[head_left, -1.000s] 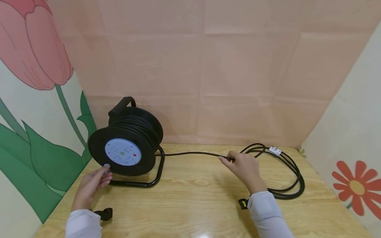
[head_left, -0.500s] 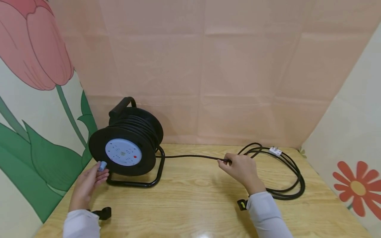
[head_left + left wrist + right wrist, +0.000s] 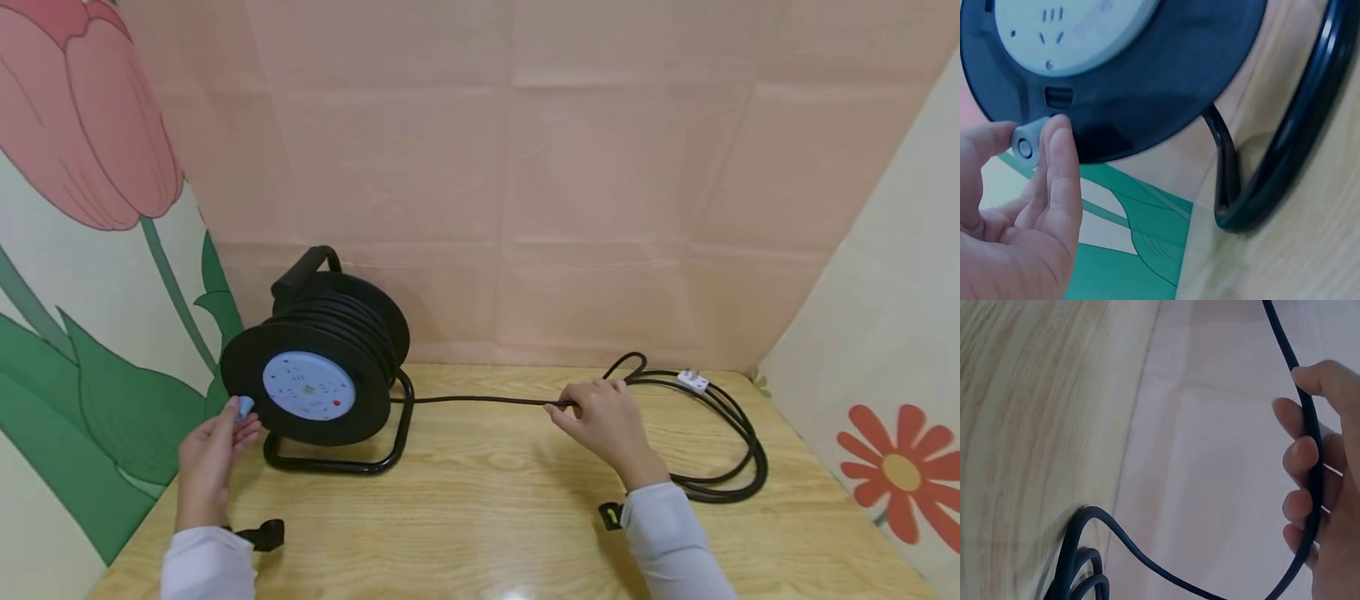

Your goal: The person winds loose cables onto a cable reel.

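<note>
A black cable reel point(image 3: 238, 367) with a pale socket face point(image 3: 307, 385) stands on the table at left, leaning on its black tube frame. At the lower left of its rim, my left hand point(image 3: 206, 467) pinches a small blue-grey knob point(image 3: 245, 407) between thumb and fingers. The left wrist view shows this knob point(image 3: 1026, 144) end-on, at the edge of the reel's disc. Black cable point(image 3: 480, 398) runs out of the reel to the right, nearly straight, into my right hand point(image 3: 611, 429). Curled fingers grip the cable point(image 3: 1311, 422) in the right wrist view.
Loose coils of cable point(image 3: 759, 458) lie on the table point(image 3: 480, 517) at right, with a white plug point(image 3: 692, 382) on top of them. A pink sheet point(image 3: 510, 183) hangs behind, and flower-painted walls flank both sides.
My left hand and the knob have moved left and up along the reel's lower rim. My right hand has shifted slightly left with the cable, and the loop beside it has narrowed.
</note>
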Motion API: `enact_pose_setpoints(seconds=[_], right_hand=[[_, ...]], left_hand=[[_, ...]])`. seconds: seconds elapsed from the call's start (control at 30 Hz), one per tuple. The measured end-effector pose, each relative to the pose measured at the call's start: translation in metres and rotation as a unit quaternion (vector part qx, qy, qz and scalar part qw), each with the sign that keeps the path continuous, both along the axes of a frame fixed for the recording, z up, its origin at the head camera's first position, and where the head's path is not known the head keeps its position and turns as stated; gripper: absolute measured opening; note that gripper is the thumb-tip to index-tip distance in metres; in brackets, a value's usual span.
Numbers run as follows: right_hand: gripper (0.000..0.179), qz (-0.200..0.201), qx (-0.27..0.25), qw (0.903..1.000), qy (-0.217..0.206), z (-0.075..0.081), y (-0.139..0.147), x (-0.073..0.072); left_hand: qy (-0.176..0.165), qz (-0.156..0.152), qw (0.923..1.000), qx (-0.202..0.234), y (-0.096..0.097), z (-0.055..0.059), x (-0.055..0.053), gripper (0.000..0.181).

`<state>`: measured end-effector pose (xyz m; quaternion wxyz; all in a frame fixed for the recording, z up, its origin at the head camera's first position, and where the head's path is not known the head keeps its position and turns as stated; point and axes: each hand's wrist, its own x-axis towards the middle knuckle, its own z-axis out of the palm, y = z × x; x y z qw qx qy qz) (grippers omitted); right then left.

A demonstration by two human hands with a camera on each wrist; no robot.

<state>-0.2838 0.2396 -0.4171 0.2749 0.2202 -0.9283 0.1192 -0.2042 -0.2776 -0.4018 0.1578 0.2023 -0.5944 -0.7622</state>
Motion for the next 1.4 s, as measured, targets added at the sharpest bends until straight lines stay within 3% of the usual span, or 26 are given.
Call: enact_pose_setpoints(seconds=[0.17,0.43,0.57,0.83,1.07,1.33,1.4], right_hand=[[0.02,0.037,0.009,0.9992,0.014,0.003,0.0,0.001],[0.021,0.044,0.006,0.9985,0.032,0.003,0.014,-0.003],[0.023,0.046,-0.002,0.9967,0.066,0.005,0.021,-0.006],[0.067,0.043,-0.03,0.989,0.138,0.009,0.031,-0.007],[0.048,0.067,-0.014,0.9873,0.143,0.015,0.021,0.0],[0.019,0.085,-0.004,0.9922,0.092,0.017,0.005,0.005],[0.018,0.093,0.004,0.9922,0.083,0.016,0.002,0.005]], left_hand=[[0.036,0.043,0.9979,0.033,0.004,0.008,-0.001,0.035],[0.097,0.074,0.9917,0.041,0.012,0.017,0.0,0.022],[0.107,0.08,0.99,0.044,0.014,0.019,0.001,0.019],[0.122,0.102,0.9857,0.056,0.019,0.022,-0.001,0.023],[0.138,0.106,0.984,0.037,0.024,0.026,-0.001,0.04],[0.147,0.12,0.9811,-0.036,0.036,0.031,-0.002,0.04],[0.151,0.12,0.981,-0.024,0.039,0.032,-0.002,0.04]])
